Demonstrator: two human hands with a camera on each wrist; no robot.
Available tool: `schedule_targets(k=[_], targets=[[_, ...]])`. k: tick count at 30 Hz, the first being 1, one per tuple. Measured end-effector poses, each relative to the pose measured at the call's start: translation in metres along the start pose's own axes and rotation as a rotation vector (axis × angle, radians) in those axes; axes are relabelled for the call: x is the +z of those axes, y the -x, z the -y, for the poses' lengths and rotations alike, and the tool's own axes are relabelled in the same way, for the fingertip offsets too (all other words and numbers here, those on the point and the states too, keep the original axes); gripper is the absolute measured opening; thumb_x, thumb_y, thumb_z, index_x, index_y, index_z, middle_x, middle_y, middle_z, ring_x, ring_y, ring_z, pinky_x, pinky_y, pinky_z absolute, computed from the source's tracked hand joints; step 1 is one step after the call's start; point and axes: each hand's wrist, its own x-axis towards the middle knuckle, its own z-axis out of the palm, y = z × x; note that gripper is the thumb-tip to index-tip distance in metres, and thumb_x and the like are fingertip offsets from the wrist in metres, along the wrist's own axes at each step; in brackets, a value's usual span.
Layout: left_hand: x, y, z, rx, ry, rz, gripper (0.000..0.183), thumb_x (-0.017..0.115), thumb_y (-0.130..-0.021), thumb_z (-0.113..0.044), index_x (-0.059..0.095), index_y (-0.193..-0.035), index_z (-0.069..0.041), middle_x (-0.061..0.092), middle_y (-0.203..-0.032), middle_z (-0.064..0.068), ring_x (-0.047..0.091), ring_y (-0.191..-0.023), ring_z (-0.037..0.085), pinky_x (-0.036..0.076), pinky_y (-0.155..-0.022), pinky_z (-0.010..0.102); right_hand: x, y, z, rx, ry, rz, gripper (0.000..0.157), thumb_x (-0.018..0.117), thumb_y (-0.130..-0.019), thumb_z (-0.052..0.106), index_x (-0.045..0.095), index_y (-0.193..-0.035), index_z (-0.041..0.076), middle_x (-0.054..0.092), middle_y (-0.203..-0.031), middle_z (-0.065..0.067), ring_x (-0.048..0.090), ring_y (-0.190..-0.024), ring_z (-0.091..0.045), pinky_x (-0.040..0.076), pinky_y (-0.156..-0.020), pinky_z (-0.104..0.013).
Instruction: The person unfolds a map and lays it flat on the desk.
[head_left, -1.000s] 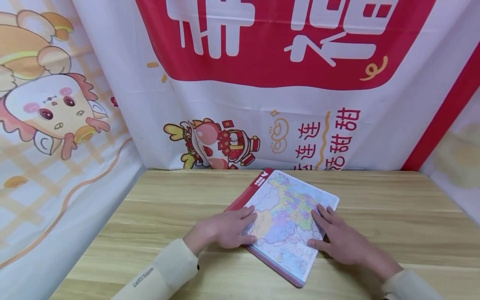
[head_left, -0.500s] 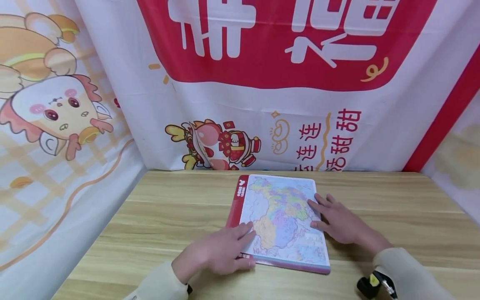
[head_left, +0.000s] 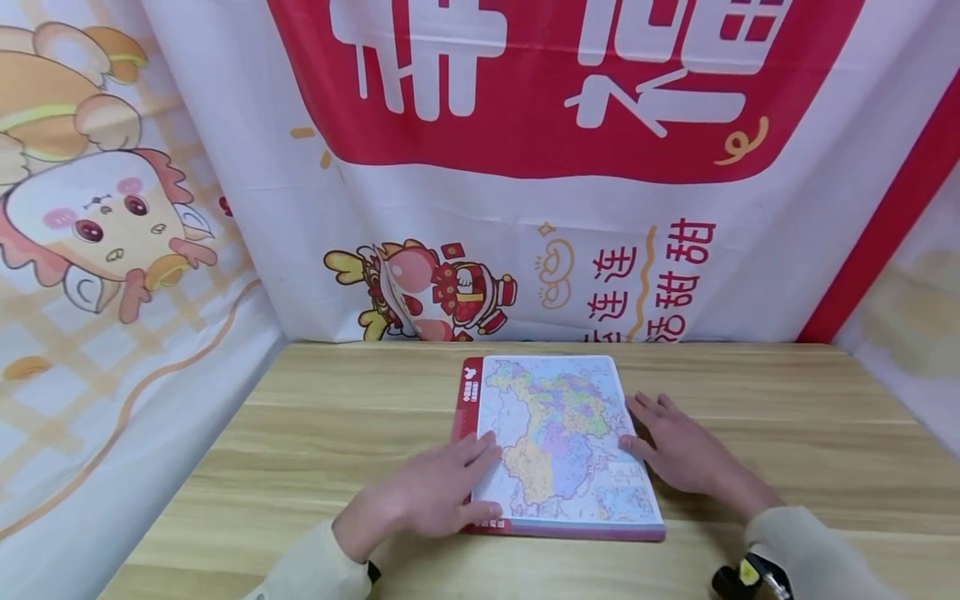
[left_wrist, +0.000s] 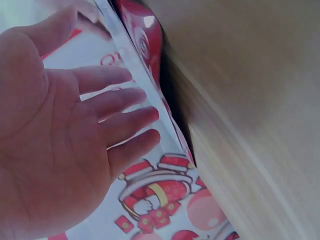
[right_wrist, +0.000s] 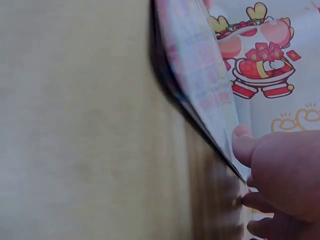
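Observation:
A rectangular colour-printed map (head_left: 558,433) with a red strip down its left side lies flat on the wooden table. Along its near edge shows a thin layered band, with red and white lettering at the left corner; how many layers there are I cannot tell. My left hand (head_left: 438,487) rests at the map's left edge, fingers extended over the red strip. On the opposite side, my right hand (head_left: 682,450) touches the right edge with thumb and fingertips. The left wrist view shows the left palm (left_wrist: 65,130) with straight fingers; in the right wrist view the thumb meets the map's edge (right_wrist: 200,70).
The wooden table (head_left: 315,417) extends to both sides of the map. Behind it hangs a white and red printed cloth (head_left: 465,208), and another printed cloth (head_left: 135,333) hangs on the left. A small black and yellow device (head_left: 750,575) sits at the right wrist.
The map has turned anticlockwise from a slanted position to nearly straight and shifted slightly left. Both hands moved with its edges; the left hand came nearer to me.

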Motion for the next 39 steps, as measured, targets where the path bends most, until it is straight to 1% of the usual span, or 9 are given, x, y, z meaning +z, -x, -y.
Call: schedule_targets(k=[5,10,13,22,25,28,33,36,39], targets=[[-0.004,-0.009,0.014,-0.083,0.033,-0.041,0.087,0.065,-0.099,-0.060,0.032,-0.168,-0.018,0.025,-0.179,0.003,0.032,-0.163,0.028,0.038,-0.128,0.054,0.002,0.010,0.003,0.080,-0.035,-0.002,0.089,0.056,-0.105,0.057,0.033,-0.162,-0.007,0.029,-0.169,-0.034,0.020,-0.154,-0.065,0.029,-0.119,-0.079],[-0.006,-0.016,0.026,-0.150,0.073,-0.082,0.091,0.065,-0.101,-0.057,0.027,-0.169,-0.011,0.024,-0.179,0.008,0.030,-0.164,0.030,0.037,-0.129,0.052,0.002,0.016,0.007,0.108,-0.077,0.016,0.095,0.055,-0.103,0.064,0.035,-0.160,-0.010,0.024,-0.170,-0.035,0.015,-0.154,-0.067,0.026,-0.119,-0.080],[-0.006,-0.019,0.029,-0.166,0.085,-0.083,0.091,0.065,-0.102,-0.055,0.026,-0.169,-0.008,0.025,-0.178,0.010,0.029,-0.164,0.031,0.036,-0.130,0.052,0.003,0.018,0.009,0.088,-0.103,0.008,0.093,0.056,-0.104,0.063,0.037,-0.160,-0.009,0.023,-0.170,-0.035,0.014,-0.153,-0.069,0.027,-0.118,-0.082],[-0.006,-0.024,0.031,-0.187,0.100,-0.064,0.090,0.065,-0.102,-0.054,0.025,-0.169,-0.009,0.026,-0.178,0.009,0.029,-0.164,0.030,0.035,-0.130,0.053,0.008,0.018,0.008,0.045,-0.168,-0.063,0.083,0.061,-0.103,0.058,0.045,-0.158,-0.003,0.028,-0.168,-0.038,0.014,-0.150,-0.073,0.027,-0.112,-0.087],[-0.006,-0.025,0.031,-0.193,0.102,-0.054,0.091,0.065,-0.101,-0.055,0.025,-0.170,-0.010,0.026,-0.178,0.008,0.028,-0.164,0.029,0.035,-0.130,0.053,0.009,0.018,0.008,0.033,-0.214,-0.078,0.081,0.063,-0.103,0.054,0.046,-0.157,-0.003,0.029,-0.167,-0.038,0.015,-0.151,-0.073,0.024,-0.114,-0.086],[-0.006,-0.026,0.031,-0.196,0.103,-0.046,0.091,0.065,-0.101,-0.055,0.025,-0.170,-0.010,0.025,-0.178,0.008,0.027,-0.165,0.028,0.034,-0.131,0.053,0.008,0.018,0.009,0.062,-0.297,-0.085,0.078,0.065,-0.103,0.052,0.046,-0.159,0.002,0.031,-0.169,-0.033,0.016,-0.153,-0.068,0.021,-0.117,-0.084],[-0.005,-0.027,0.032,-0.200,0.110,-0.038,0.092,0.065,-0.101,-0.054,0.024,-0.170,-0.010,0.024,-0.178,0.008,0.027,-0.165,0.028,0.033,-0.131,0.053,0.004,0.016,0.016,0.161,-0.518,-0.130,0.066,0.066,-0.105,0.041,0.047,-0.161,0.010,0.050,-0.161,-0.024,0.045,-0.150,-0.049,0.041,-0.119,-0.068],[-0.004,-0.027,0.032,-0.207,0.115,-0.031,0.091,0.064,-0.101,-0.055,0.023,-0.170,-0.011,0.024,-0.179,0.008,0.027,-0.165,0.028,0.033,-0.131,0.052,0.002,0.014,0.020,0.226,-0.637,-0.174,0.058,0.065,-0.107,0.033,0.050,-0.159,0.012,0.061,-0.152,-0.020,0.062,-0.136,-0.038,0.057,-0.109,-0.049],[-0.003,-0.027,0.031,-0.216,0.123,-0.028,0.091,0.064,-0.102,-0.055,0.022,-0.170,-0.012,0.024,-0.179,0.007,0.026,-0.165,0.028,0.033,-0.131,0.054,-0.001,0.011,0.023,0.291,-0.731,-0.207,0.052,0.067,-0.106,0.029,0.056,-0.155,0.013,0.068,-0.145,-0.017,0.069,-0.125,-0.026,0.062,-0.097,-0.030]])
